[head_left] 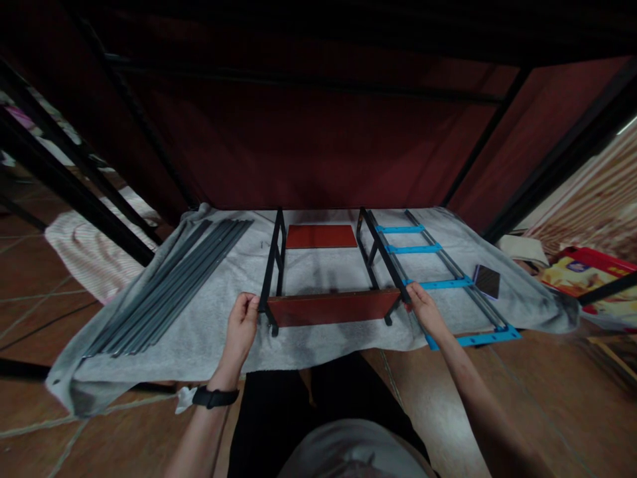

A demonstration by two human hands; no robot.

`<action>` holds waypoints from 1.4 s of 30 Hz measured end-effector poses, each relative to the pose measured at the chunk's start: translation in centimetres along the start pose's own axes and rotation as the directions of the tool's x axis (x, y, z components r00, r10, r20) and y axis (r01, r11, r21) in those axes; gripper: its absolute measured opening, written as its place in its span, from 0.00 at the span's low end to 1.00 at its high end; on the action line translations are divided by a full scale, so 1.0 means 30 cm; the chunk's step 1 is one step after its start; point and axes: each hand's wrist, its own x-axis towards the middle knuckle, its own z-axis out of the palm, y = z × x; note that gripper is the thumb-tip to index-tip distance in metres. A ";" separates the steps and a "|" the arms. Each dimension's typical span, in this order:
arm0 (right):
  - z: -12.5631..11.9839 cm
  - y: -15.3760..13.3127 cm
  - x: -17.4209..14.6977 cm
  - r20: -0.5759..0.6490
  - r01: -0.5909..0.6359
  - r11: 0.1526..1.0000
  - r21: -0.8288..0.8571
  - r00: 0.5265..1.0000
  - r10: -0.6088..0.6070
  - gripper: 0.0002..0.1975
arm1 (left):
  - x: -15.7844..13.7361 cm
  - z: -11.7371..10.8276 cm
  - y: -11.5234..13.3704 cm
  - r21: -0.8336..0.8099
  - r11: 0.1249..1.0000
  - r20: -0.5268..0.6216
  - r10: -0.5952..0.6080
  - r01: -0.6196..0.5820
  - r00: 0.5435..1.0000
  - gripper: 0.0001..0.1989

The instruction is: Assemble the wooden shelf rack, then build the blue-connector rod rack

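While my left hand gripped the near end of the left bar of the black frame, thumb on top and fingers curled in, my right hand held the near end of the right bar. Both grips narrow, fingers around metal; the right fingertips were partly hidden by the bar. Frame sat between my hands, middle of the grey blanket, bars pointing away from me. Couldn't tell whether its feet pressed on the cloth or hung just above.

Front board, reddish brown, spanned the near side between my hands, its face tilted toward me. Rear board, more orange-red, lay across the far end.

Just right of the frame: ladder-like rack, grey rods with four blue crosspieces, near my right hand. Dark phone lay beside it, further right. Left side, apart from the frame: grey tubes, side by side, slanting toward the near left corner.

Black wristband on my left wrist. Dark red fabric rose behind the blanket, black poles along it. Striped cloth far left, red-and-yellow package far right, tiled floor below.
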 end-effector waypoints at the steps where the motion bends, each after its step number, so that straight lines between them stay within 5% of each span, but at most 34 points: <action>1: -0.001 0.004 -0.001 0.001 0.002 1.000 -0.011 1.000 -0.002 0.23 | -0.003 -0.001 0.006 -0.031 0.999 0.007 -0.032 0.033 0.999 0.12; 7: -0.017 0.030 -0.009 0.002 0.009 0.996 -0.092 1.000 -0.009 0.23 | -0.030 -0.036 -0.042 -0.295 0.926 0.086 -0.219 0.235 0.972 0.19; 15: -0.018 0.075 -0.025 -0.004 -0.015 0.996 -0.090 1.000 0.015 0.26 | -0.159 -0.051 -0.262 0.226 0.971 0.142 -0.112 0.078 0.983 0.12; 21: -0.025 0.042 -0.025 -0.041 0.006 0.994 -0.110 0.999 -0.011 0.22 | -0.188 -0.030 -0.247 0.557 0.820 0.283 -0.039 -0.131 0.958 0.08; 27: -0.034 0.029 -0.015 -0.039 0.045 0.990 -0.133 0.998 -0.051 0.20 | -0.189 -0.024 -0.245 0.629 0.753 0.342 -0.045 -0.193 0.939 0.06; 33: -0.038 0.048 -0.007 -0.027 0.051 0.987 -0.152 0.998 -0.056 0.19 | -0.169 -0.035 -0.228 0.514 0.852 0.304 -0.069 -0.102 0.950 0.03; 38: -0.040 0.044 -0.001 -0.026 0.032 0.991 -0.131 0.999 -0.036 0.18 | -0.045 -0.078 -0.111 0.091 0.972 0.123 -0.227 0.217 0.966 0.15; 42: -0.037 0.036 0.001 -0.012 0.005 0.997 -0.080 1.000 -0.006 0.17 | 0.017 -0.062 0.016 -0.143 0.955 0.120 -0.245 0.261 0.962 0.22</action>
